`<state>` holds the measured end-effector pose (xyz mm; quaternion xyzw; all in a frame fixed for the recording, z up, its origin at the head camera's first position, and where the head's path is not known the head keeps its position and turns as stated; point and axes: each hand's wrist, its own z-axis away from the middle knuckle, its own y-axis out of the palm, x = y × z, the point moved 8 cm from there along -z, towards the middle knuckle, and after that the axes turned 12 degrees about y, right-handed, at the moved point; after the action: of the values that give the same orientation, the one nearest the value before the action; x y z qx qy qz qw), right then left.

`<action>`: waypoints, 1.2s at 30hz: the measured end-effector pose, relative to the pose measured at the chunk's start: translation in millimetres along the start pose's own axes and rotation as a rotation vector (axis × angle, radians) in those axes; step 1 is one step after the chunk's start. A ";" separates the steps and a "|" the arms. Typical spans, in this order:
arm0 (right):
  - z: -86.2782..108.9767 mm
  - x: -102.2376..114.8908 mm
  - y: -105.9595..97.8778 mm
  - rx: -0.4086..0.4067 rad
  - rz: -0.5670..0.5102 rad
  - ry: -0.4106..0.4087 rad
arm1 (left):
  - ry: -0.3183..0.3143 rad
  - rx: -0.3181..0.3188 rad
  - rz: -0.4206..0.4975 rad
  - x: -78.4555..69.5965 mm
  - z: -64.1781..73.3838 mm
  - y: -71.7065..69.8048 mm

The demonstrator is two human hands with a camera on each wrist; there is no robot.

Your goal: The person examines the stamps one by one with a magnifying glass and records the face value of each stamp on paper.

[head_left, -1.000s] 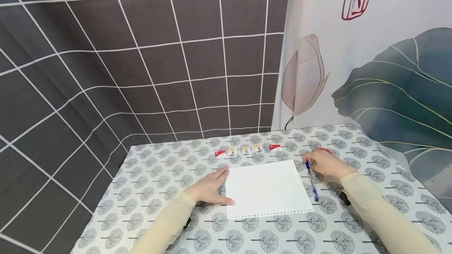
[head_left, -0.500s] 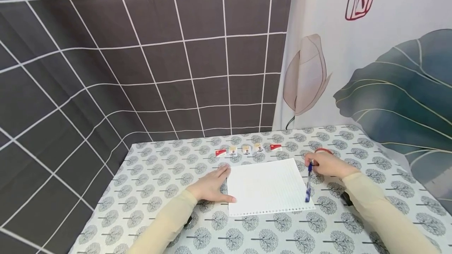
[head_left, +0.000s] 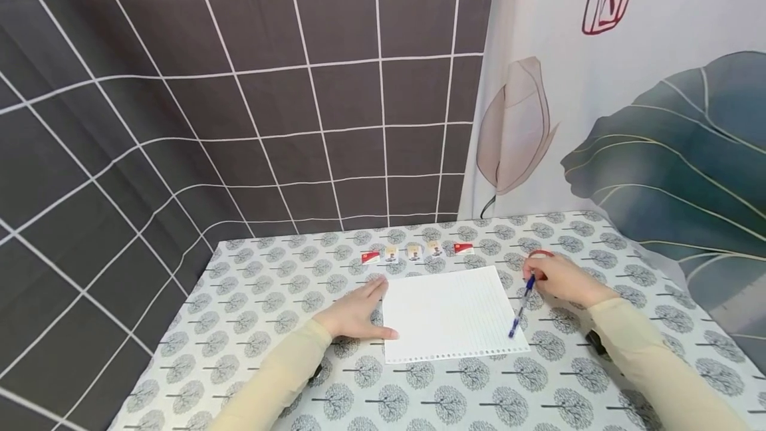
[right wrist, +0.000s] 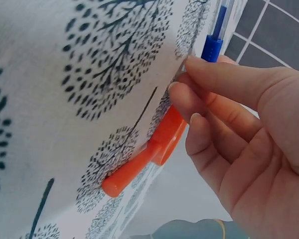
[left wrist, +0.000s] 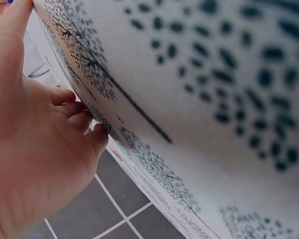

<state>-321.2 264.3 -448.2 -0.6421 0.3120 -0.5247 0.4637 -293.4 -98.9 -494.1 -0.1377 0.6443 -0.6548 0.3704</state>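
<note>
A lined white sheet of paper [head_left: 449, 314] with punched holes along its near edge lies on the table. My left hand [head_left: 358, 313] rests at its left edge, fingers spread, thumb on the corner area. In the left wrist view that hand [left wrist: 45, 134] shows its palm side. To the right of the sheet, my right hand [head_left: 562, 278] pinches the upper end of a blue clear-barrelled pen [head_left: 522, 308]. The pen slants toward me, its lower end overlapping the sheet's right edge. In the right wrist view, thumb and forefinger meet by the pen's blue part [right wrist: 212, 48].
Beside the right hand sits an orange-red thing with a short rounded handle [right wrist: 132, 174], partly hidden. Several small cards stand in a row behind the sheet, with a red-and-white card [head_left: 370, 257] at the left and another red-and-white card [head_left: 463, 248] at the right. A tree-print cloth [head_left: 251, 324] covers the table.
The pen's lower end has swung left, from the cloth beside the sheet to over its right edge. My right hand has shifted slightly right; the left hand stays on the sheet's edge.
</note>
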 end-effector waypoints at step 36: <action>1.3 19.3 -9.8 -0.195 -0.122 0.009 | 0.005 -0.013 0.018 -1.5 0.8 -3.9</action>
<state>-315.9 251.2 -431.8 -0.6995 0.3240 -0.5221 0.3647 -293.0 -98.9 -489.8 -0.1325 0.6506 -0.6477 0.3738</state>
